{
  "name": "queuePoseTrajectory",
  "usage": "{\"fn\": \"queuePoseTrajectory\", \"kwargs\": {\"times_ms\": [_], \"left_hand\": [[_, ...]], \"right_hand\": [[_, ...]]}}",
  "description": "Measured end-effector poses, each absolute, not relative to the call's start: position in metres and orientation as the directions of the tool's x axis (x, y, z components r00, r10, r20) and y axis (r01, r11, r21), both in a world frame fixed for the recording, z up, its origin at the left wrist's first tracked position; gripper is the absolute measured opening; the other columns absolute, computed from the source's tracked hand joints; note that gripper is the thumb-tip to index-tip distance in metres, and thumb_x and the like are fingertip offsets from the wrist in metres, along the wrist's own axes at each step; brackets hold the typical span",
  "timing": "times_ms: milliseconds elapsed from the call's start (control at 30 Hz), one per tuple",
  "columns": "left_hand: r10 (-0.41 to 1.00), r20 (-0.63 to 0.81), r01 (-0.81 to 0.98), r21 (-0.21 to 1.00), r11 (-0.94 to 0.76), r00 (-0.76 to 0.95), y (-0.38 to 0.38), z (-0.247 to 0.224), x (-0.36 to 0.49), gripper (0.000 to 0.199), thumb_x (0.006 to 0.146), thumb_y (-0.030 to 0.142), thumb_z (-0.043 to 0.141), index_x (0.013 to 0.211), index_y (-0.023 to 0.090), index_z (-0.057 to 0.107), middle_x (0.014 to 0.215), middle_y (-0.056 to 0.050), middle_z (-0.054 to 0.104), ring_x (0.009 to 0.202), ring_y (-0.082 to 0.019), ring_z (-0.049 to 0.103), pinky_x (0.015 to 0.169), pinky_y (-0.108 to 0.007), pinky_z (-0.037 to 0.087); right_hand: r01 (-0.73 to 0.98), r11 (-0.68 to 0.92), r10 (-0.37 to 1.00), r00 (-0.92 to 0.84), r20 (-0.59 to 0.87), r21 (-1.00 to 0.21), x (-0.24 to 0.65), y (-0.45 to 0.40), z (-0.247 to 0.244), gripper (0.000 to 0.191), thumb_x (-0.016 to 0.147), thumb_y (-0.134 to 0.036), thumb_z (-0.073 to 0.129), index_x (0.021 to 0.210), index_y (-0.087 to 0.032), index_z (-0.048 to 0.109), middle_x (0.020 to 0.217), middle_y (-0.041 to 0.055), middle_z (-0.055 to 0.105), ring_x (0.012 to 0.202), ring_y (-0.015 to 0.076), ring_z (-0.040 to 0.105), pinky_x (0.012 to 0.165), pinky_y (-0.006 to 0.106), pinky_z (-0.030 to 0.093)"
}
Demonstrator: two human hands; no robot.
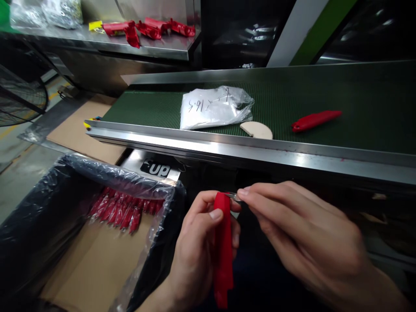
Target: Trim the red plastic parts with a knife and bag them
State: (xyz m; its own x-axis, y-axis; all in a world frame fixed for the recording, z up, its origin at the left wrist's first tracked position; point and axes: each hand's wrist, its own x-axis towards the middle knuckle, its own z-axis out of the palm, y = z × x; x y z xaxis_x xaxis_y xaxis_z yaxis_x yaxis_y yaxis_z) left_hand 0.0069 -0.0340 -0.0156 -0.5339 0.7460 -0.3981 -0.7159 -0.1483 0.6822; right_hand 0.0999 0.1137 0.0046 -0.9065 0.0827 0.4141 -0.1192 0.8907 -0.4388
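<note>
Head view, slim red plastic handle [222, 247], left hand [195, 255]

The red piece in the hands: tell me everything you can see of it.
The red piece is a long, narrow part, glossy like moulded plastic, standing nearly upright below the conveyor's edge. The left hand wraps its upper half, thumb across the front; its lower end hangs free. At its top, the right hand pinches a small silvery metal bit against it. How the two join is hidden.
</note>
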Motion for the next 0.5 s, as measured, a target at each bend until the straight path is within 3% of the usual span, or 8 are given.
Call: {"fn": "queuePoseTrajectory", "kwargs": {"times_ms": [267, 500], "left_hand": [[0.755, -0.403, -0.726, 0.674, -0.138, -0.517, -0.0347, -0.0141, 0.0074, 0.020, 0.090, 0.035, 0.050, 0.097, 0.018, 0.060, 0.062, -0.002, 0.055, 0.053, -0.012, 0.046, 0.046, -0.018, 0.037], [0.755, -0.413, -0.737, 0.662, -0.136, -0.509, -0.0353, -0.0167, 0.0083, 0.017, 0.089, 0.033, 0.052, 0.095, 0.020, 0.061, 0.063, -0.002, 0.055, 0.054, -0.012, 0.047, 0.047, -0.018, 0.039]], "right_hand": [[-0.113, 0.898, 0.086, -0.903, 0.422, -0.426, 0.1016, 0.1138, 0.0051, 0.042, 0.088, -0.002, 0.054, 0.127, -0.017, 0.058, 0.115, 0.0087, 0.066, 0.101, 0.0197, 0.061, 0.085, 0.036, 0.050], [-0.139, 0.903, 0.057, -0.899, 0.433, -0.407, 0.1028, 0.1155, 0.0017, 0.041, 0.087, 0.000, 0.055, 0.126, -0.012, 0.059, 0.115, 0.0102, 0.066, 0.098, 0.0189, 0.060, 0.083, 0.036, 0.049]]}}
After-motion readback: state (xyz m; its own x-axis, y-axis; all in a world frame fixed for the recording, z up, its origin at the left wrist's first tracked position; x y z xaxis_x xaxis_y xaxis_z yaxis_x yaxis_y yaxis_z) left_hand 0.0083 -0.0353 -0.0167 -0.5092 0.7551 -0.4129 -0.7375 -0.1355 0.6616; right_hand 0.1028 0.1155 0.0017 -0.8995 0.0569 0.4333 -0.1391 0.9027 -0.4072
